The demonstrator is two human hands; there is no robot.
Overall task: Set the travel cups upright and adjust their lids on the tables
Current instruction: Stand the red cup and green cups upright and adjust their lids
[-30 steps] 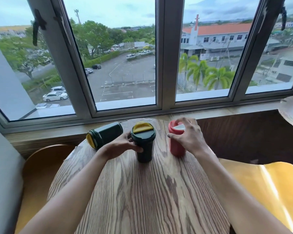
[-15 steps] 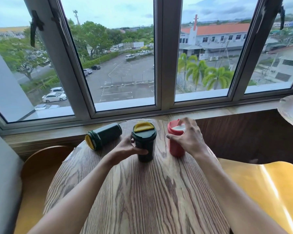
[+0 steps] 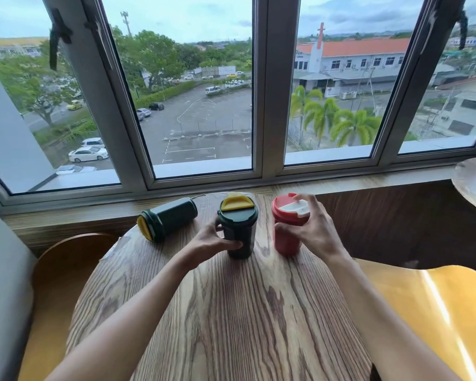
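Note:
Three travel cups sit at the far end of the round wooden table (image 3: pixel 220 312). A dark green cup (image 3: pixel 238 232) with a yellow flap lid stands upright in the middle, and my left hand (image 3: pixel 212 242) wraps its lower body. To its right stands a red cup (image 3: pixel 285 237) with a white flap on its lid. My right hand (image 3: pixel 312 229) holds that cup from the right, thumb on the body and fingertips on the white flap. A second dark green cup (image 3: pixel 168 218) lies on its side at the left, yellow lid facing me.
A wooden window ledge (image 3: pixel 341 185) runs right behind the cups under a large window. A brown chair (image 3: pixel 66 270) stands left of the table and a yellow chair (image 3: pixel 437 312) right. Another round table's edge (image 3: pixel 473 182) shows at far right.
My left hand has slid lower on the upright green cup. My right hand's fingers have shifted over the red cup's lid, uncovering more of the white flap. The lying cup has not moved.

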